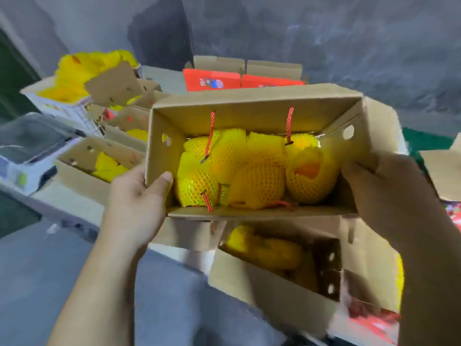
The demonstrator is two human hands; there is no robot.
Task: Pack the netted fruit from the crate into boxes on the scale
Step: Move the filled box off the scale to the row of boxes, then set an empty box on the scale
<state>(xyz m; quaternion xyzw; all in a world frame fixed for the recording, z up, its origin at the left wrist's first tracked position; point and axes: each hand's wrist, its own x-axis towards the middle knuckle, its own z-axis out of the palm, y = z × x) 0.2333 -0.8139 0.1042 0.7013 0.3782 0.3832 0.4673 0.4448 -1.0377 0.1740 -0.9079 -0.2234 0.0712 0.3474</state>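
Netted fruit (257, 186): several pieces in yellow foam mesh lie packed in the open cardboard box (249, 116) at mid-frame. They cover the box floor as far as I can see; one at the right shows orange skin through a gap in its net. Red cord handles (289, 123) hang loose inside the far wall.

I read the box as held up, not resting on anything: another box shows directly beneath it. Left hand (134, 203) grips the left end wall, thumb hooked over the rim into the box, fingers (136, 171) behind the wall. Right hand (389, 193) clasps the right end, its fingers curled over the edge by the flap. Both hands have hold of the box alone.

Below, a second open box (274, 275) holds more netted fruit, in shadow; count unclear. To the left, further open boxes (99, 168) with yellow netting inside. Behind them a container heaped with yellow nets (82, 71), probably the supply crate, though I cannot be sure. At far left a grey-topped device (32, 146) that I take for the scale; it is blurred, and its top looks bare. Red printed cartons (212, 81) stand at the back.

Progress, my judgement: this box looks filled and is being carried. Several others are partly filled. The fruit still heaped at the back says plenty of packing remains.
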